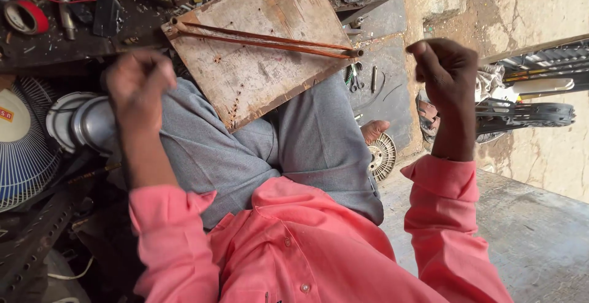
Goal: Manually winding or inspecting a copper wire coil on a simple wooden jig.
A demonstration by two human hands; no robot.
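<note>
A worn wooden board [251, 70] rests on my knee, tilted. A long loop of copper wire [264, 39] is stretched across it between two pegs near its left and right edges. My left hand [138, 82] is raised left of the board, fingers curled closed, blurred. My right hand [448, 70] is up at the right, away from the board, fingers pinched together. Any thin wire between my fingers is too fine to make out. I wear a pink shirt and grey trousers.
A cluttered dark workbench [73, 27] with a red tape roll [24, 16] and tools lies at top left. A fan guard [24, 149] and metal motor housing [92, 125] sit at left. A round vented fan cover [382, 156] lies by my foot. Bicycle parts [527, 113] stand at right.
</note>
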